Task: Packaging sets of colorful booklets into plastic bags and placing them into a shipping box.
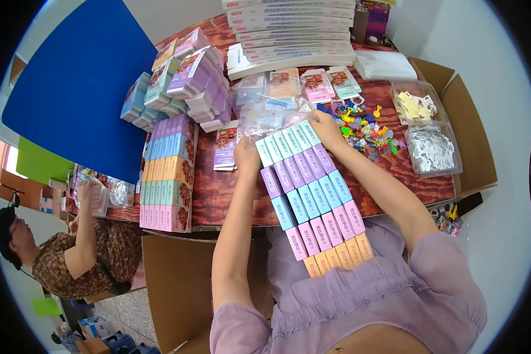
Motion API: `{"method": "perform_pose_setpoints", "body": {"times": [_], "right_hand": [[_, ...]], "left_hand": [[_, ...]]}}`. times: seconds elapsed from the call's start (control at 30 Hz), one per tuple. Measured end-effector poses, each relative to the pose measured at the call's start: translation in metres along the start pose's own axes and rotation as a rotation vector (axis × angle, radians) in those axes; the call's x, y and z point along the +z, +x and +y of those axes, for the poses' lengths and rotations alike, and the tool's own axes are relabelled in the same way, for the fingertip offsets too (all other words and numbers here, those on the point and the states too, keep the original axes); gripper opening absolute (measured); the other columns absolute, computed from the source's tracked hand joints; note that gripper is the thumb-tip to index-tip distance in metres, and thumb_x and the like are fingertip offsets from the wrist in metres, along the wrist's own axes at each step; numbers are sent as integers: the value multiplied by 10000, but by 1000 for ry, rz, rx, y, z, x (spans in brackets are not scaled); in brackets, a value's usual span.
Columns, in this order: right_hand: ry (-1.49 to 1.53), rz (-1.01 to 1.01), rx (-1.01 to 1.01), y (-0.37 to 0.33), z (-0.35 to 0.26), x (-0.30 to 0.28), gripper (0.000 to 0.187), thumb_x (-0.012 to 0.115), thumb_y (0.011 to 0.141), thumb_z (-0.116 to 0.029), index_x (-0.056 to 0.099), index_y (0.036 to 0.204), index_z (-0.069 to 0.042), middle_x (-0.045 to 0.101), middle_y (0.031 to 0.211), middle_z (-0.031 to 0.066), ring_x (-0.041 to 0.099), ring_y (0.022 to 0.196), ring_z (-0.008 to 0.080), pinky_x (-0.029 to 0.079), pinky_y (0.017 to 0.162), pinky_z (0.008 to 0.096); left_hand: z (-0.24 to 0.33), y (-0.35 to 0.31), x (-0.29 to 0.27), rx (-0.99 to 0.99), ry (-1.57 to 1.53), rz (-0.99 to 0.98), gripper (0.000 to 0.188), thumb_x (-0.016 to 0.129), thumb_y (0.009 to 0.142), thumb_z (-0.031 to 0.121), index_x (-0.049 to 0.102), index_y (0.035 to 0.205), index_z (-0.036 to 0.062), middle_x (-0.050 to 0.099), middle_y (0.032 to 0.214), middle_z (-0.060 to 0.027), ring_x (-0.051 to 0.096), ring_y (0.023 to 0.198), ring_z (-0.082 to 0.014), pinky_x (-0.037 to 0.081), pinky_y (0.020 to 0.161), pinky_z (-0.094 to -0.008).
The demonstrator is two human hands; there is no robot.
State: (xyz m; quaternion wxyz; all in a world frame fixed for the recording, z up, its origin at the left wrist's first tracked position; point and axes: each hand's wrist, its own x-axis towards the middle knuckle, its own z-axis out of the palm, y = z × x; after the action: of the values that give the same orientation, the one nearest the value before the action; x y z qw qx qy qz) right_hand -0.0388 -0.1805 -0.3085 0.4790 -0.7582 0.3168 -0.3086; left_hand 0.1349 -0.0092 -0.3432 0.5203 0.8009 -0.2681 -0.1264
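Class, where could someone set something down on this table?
Bare table shows between the box block at left and the left forearm, and between the right forearm, colourful trinkets and lower clear tray. The far side is crowded with plastic bags and a white stack.

The block of pastel boxes (312, 187) is hiding most fingers of the left hand (246, 156) and the right hand (327, 131); the lilac garment (360, 304) is overlapping the block's near, orange end. The upper edge is cropping the stack of white packs (292, 28), and the lower edge is cutting off the open carton (177, 289). The clear bags (268, 120) are obscuring their contents; in the heap of coloured trinkets (369, 131), many pieces are appearing too small to tell.
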Motion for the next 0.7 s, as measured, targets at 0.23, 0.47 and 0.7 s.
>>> {"method": "perform_pose_setpoints", "body": {"times": [0.23,0.47,0.7], "right_hand": [[108,-161,84,6,11,-10,259,583,843,-227,600,834,32,633,772,152,634,708,249,474,646,375],[342,-152,203,-11,-48,-25,71,626,782,-31,562,815,-31,604,736,62,630,664,152,519,492,284],[77,-19,-31,-28,-39,-37,93,632,827,-70,547,821,-33,579,736,2,520,620,70,417,550,232]], "left_hand": [[25,-13,4,-115,-358,-18,194,637,824,152,658,869,-36,671,752,-125,615,689,-193,473,644,-339],[2,-18,-11,-252,-502,-96,147,599,861,88,667,936,-19,688,818,-103,649,686,-157,508,583,-277],[74,-84,-2,-326,-905,-92,193,550,897,52,645,1047,-23,683,928,-118,667,737,-171,538,610,-277]]}}
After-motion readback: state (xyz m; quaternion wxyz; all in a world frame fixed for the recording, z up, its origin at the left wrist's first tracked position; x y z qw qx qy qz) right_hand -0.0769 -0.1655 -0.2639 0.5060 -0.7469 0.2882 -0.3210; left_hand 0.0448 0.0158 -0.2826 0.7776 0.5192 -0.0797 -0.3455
